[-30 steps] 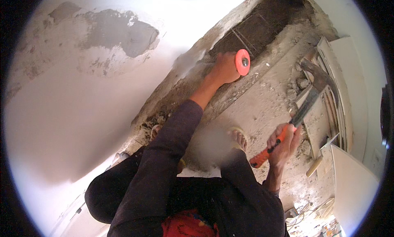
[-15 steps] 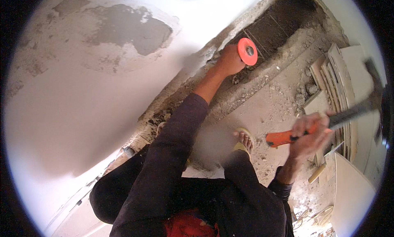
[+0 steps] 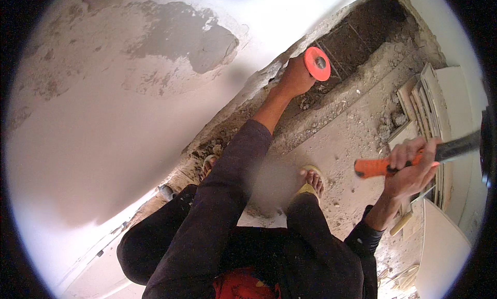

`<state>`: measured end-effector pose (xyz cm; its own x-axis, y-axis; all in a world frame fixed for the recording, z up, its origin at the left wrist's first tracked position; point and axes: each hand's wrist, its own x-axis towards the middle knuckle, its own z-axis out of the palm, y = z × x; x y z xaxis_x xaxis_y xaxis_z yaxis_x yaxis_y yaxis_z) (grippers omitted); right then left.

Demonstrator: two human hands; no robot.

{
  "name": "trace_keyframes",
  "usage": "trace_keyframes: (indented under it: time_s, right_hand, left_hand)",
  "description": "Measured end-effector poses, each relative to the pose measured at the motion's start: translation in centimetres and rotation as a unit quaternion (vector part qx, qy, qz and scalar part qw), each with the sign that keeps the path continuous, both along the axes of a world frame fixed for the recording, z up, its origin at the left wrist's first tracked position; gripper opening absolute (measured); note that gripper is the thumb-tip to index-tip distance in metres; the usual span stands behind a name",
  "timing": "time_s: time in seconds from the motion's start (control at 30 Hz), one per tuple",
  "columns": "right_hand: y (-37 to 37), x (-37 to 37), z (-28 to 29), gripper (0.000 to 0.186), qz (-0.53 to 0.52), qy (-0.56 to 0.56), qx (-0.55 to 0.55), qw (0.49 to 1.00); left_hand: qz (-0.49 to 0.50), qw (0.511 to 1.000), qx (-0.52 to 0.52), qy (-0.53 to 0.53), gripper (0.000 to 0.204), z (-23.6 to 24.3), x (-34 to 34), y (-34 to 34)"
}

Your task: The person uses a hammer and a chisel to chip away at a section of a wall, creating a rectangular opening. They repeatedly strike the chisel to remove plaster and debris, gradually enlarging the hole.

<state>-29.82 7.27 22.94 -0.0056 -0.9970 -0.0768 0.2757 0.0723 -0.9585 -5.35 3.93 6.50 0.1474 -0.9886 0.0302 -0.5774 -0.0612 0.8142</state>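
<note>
My left hand [image 3: 297, 77] is closed around a chisel [image 3: 321, 63], whose round orange hand guard and metal striking end face up. The chisel's lower end is hidden beneath the guard and hand. It is held at the wall side of a broken-out trench [image 3: 357, 43] in the floor. Off to the right, my right hand [image 3: 411, 169] grips a hammer [image 3: 368, 168] by its orange and black handle. The dark shaft runs out to the right edge, where the hammer's head is lost from view. Hammer and chisel are well apart.
A white wall [image 3: 119, 138] with grey patches rises at left. Rubble [image 3: 385, 128] and dust lie on the floor beside my sandalled foot [image 3: 313, 181]. Stacked boards [image 3: 432, 100] lean at right, near a wooden-handled tool [image 3: 401, 224]. Cables [image 3: 406, 278] lie lower right.
My right hand has swung the hammer farther right, taking its head out of view. My left hand keeps the chisel in about the same place; the whole view has shifted slightly.
</note>
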Motion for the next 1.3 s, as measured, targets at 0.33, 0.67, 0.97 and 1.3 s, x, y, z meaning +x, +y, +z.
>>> trace_keyframes:
  time_s: [0.33, 0.67, 0.97, 1.3]
  right_hand:
    - [1.8, -0.6, -4.1, 0.016, 0.137, 0.182, 0.263, 0.938]
    - [1.6, 0.7, -6.4, 0.011, 0.268, 0.133, 0.361, 0.883]
    - [-1.7, -2.3, -3.5, 0.016, 0.004, -0.073, 0.087, 0.994]
    - [5.0, -4.7, -2.4, 0.013, 0.184, 0.015, 0.402, 0.897]
  left_hand:
    - [0.0, 0.998, -0.041, -0.039, 0.029, -1.2, -1.5, 0.0]
    - [0.027, 0.999, -0.015, 0.01, 0.028, -1.6, -1.0, -0.6]
    - [0.01, 1.0, -0.011, -0.004, 0.031, -1.5, -1.0, 0.0]
    - [-0.075, 0.997, 0.017, -0.027, 0.02, -1.6, -3.7, 3.9]
